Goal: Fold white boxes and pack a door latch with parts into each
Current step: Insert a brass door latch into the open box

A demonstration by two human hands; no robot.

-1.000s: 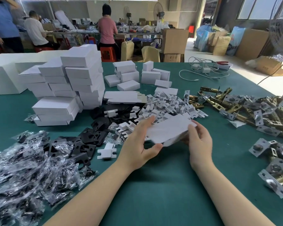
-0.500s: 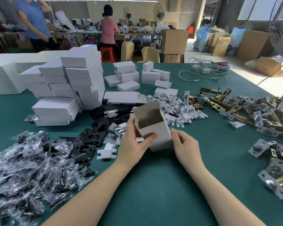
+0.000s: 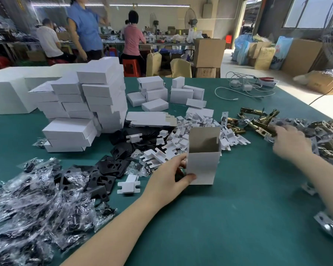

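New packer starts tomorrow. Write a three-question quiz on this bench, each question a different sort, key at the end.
1. True or false: the open box stands upright on the green table.
2. Which hand holds the box?
A. left hand
B. right hand
C. both
3. Fill in: the right hand reaches over the pile of ____ on the person's right.

Key: 1 true; 2 A; 3 door latches

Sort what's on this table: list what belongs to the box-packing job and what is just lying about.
Job:
open white box, held by left hand
door latches, right hand over them
white plastic parts
black plates
bagged parts
flat box blanks
finished boxes

Lying about:
white cable and chargers
red-handled pliers
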